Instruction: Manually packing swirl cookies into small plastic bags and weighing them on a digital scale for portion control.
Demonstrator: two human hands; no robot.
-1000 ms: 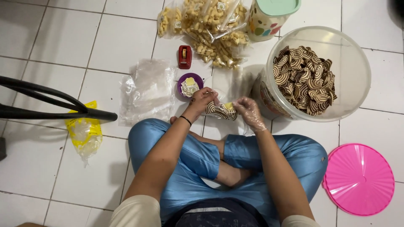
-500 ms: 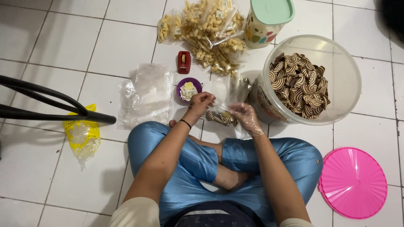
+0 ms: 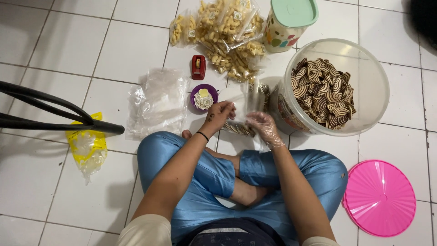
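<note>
Two hands meet at the centre of the frame over a small clear plastic bag [image 3: 246, 107] that stands just above the person's crossed legs. The left hand [image 3: 219, 114], bare with a dark band at the wrist, has its grip pinched shut on the bag's upper edge. The right hand [image 3: 264, 127], covered by a thin clear glove, curls its fingers closed on the bag's other side. Striped brown-and-cream spiral cookies [image 3: 237, 129] lie at the bottom of the bag, just under the hands.

Right of the hands, in the upper right of the frame, stands a large clear round tub [image 3: 378, 86], open, filled partway with the same spiral cookies. Its round pink lid [image 3: 380, 198] lies flat on the tiled floor [image 3: 68, 41] at lower right, well apart from the tub. Above the tub is a spotted canister with a pale green lid [image 3: 291, 18], closed, so its contents cannot be told.

At top centre lies a heap of sealed clear bags of pale yellow curled snacks [image 3: 227, 36]. Below it sit a small red tape dispenser [image 3: 198, 67] and a small purple dish [image 3: 204, 96] holding little paper labels, near the left hand. A stack of empty clear bags [image 3: 157, 102] lies left of the dish. At far left a yellow-edged plastic bag [image 3: 86, 146] lies under a black chair leg [image 3: 54, 123].
</note>
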